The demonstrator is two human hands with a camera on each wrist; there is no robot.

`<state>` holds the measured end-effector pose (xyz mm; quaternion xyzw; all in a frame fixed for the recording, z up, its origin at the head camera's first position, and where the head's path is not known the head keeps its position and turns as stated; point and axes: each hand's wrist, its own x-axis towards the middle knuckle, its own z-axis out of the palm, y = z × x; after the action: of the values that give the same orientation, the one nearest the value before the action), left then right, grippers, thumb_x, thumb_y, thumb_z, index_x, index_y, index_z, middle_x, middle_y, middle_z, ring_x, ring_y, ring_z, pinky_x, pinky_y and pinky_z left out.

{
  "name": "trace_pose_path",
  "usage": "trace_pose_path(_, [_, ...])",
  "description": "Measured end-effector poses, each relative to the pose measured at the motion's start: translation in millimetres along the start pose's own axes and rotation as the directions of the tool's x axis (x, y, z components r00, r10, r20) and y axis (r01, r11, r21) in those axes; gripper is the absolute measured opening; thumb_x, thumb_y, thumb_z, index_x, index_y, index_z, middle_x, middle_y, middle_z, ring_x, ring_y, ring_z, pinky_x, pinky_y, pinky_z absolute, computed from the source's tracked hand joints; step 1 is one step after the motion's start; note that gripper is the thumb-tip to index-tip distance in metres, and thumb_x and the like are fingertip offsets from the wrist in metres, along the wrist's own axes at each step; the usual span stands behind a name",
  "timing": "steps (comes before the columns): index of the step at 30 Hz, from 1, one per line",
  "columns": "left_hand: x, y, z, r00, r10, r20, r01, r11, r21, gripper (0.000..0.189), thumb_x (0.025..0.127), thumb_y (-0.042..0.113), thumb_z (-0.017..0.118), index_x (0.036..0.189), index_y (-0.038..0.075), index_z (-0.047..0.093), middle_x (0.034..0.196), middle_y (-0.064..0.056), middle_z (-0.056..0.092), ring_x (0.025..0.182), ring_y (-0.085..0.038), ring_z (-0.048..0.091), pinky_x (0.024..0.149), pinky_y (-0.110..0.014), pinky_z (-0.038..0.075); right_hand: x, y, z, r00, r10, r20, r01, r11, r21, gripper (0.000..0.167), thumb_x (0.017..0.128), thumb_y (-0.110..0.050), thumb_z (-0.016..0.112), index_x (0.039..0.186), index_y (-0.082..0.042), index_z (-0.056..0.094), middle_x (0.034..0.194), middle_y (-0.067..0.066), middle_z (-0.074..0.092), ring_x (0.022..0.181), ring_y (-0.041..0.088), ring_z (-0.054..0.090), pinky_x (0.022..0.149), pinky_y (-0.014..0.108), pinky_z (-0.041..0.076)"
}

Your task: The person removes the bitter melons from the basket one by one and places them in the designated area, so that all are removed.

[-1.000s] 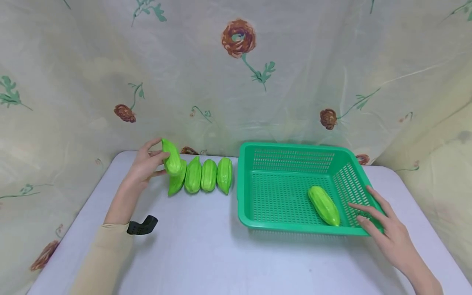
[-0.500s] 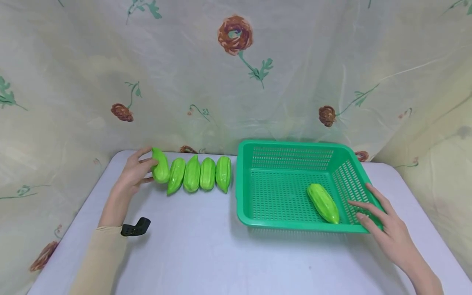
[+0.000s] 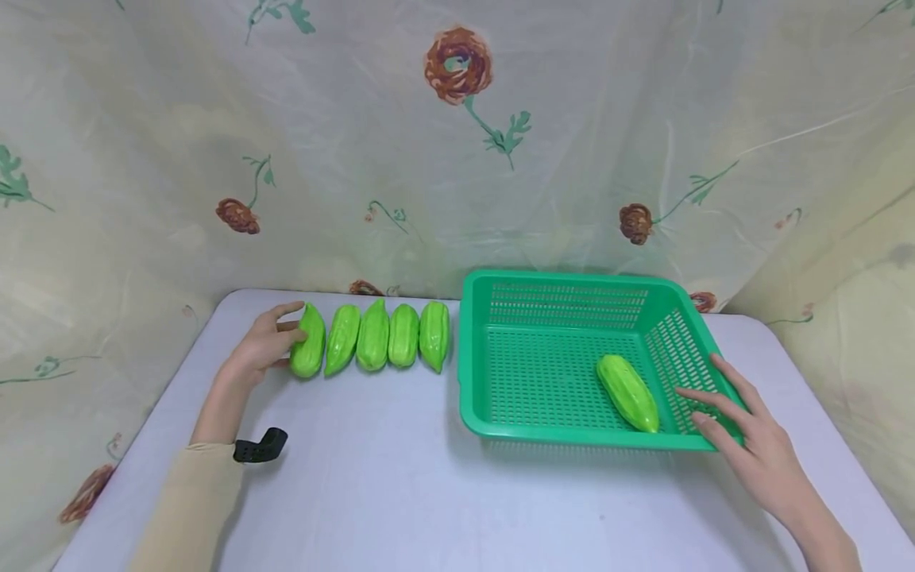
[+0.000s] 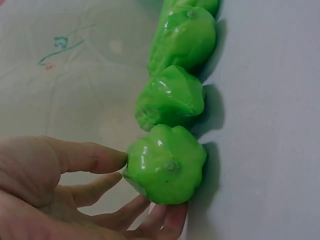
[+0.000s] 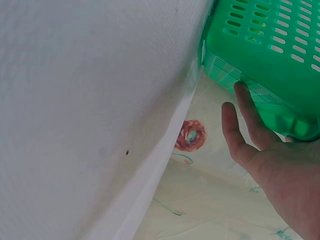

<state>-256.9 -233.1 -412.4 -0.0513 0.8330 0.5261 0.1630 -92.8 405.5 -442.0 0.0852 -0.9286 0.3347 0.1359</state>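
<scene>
In the head view, my left hand (image 3: 268, 345) holds a glossy green bitter melon (image 3: 309, 342) upright at the left end of a row. The left wrist view shows the thumb at the side of this melon (image 4: 167, 165) and the other fingers underneath and behind it. More bitter melons (image 3: 373, 335) stand in line to its right. My right hand (image 3: 758, 441) rests at the right rim of a green plastic basket (image 3: 572, 438), its fingers spread and fairly straight on both sides of the rim. One bitter melon (image 3: 629, 393) lies inside the basket.
A white-covered table (image 3: 386, 477) carries everything. Behind it hangs a flower-printed sheet (image 3: 550, 206), close to the table's back edge and at both sides. A black wrist mount (image 3: 260, 446) sticks out from the left sleeve.
My left hand has moved left and down, bringing the bitter melon from above the row to its left end. The right hand stays at the basket. The view has shifted slightly.
</scene>
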Motion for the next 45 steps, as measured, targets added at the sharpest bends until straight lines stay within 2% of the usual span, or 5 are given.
trace_pose_path(5, [3.5,-0.3,3.5,1.000,-0.007,-0.009,0.008,0.999,0.039,0.070,0.111,0.009,0.045,0.174,0.008,0.013,0.173,-0.035,0.025,0.156,-0.049,0.038,0.099,-0.045,0.057,0.1,0.2,0.5,1.000,0.002,0.001,-0.002,1.000,-0.001,0.034,0.109,-0.016,0.062,0.141,-0.015,0.071,0.182,-0.006,0.020,0.159,-0.015,0.012,0.110,0.088,0.026])
trace_pose_path(10, [4.7,0.7,5.5,1.000,0.001,-0.022,0.000,0.998,0.061,0.067,0.112,0.011,0.045,0.173,0.006,0.017,0.172,-0.034,0.029,0.150,-0.043,0.044,0.081,-0.030,0.053,-0.2,0.2,0.2,1.000,0.001,-0.001,-0.001,1.000,-0.002,0.034,0.109,-0.016,0.062,0.141,-0.015,0.071,0.181,-0.006,0.021,0.159,-0.016,0.013,0.112,0.087,0.025])
trace_pose_path(20, [5.9,-1.0,6.2,0.997,-0.006,-0.079,0.009,0.999,0.037,0.064,0.114,0.022,0.044,0.172,0.007,0.022,0.172,-0.032,0.031,0.147,-0.042,0.048,0.096,-0.038,0.051,-0.5,-1.1,-0.3,1.000,0.001,0.005,-0.001,1.000,0.002,0.034,0.109,-0.016,0.062,0.141,-0.015,0.071,0.182,-0.007,0.020,0.159,-0.015,0.012,0.114,0.089,0.023])
trace_pose_path(37, [7.7,-2.0,10.1,0.996,-0.007,-0.090,0.010,0.999,0.032,0.062,0.116,0.027,0.044,0.172,0.010,0.025,0.171,-0.029,0.036,0.142,-0.037,0.052,0.089,-0.030,0.051,-1.5,0.4,0.0,1.000,0.007,-0.002,-0.007,1.000,-0.001,0.034,0.109,-0.016,0.062,0.141,-0.015,0.071,0.182,-0.007,0.020,0.159,-0.015,0.013,0.112,0.089,0.025])
trace_pose_path(45, [5.3,0.4,7.2,0.993,0.014,-0.116,-0.012,1.000,0.014,0.062,0.115,0.027,0.045,0.172,0.009,0.026,0.171,-0.030,0.035,0.143,-0.040,0.050,0.097,-0.036,0.052,-0.9,1.0,0.3,1.000,0.006,0.000,-0.006,1.000,0.003,0.033,0.109,-0.016,0.062,0.141,-0.016,0.071,0.181,-0.007,0.020,0.159,-0.015,0.013,0.111,0.086,0.027])
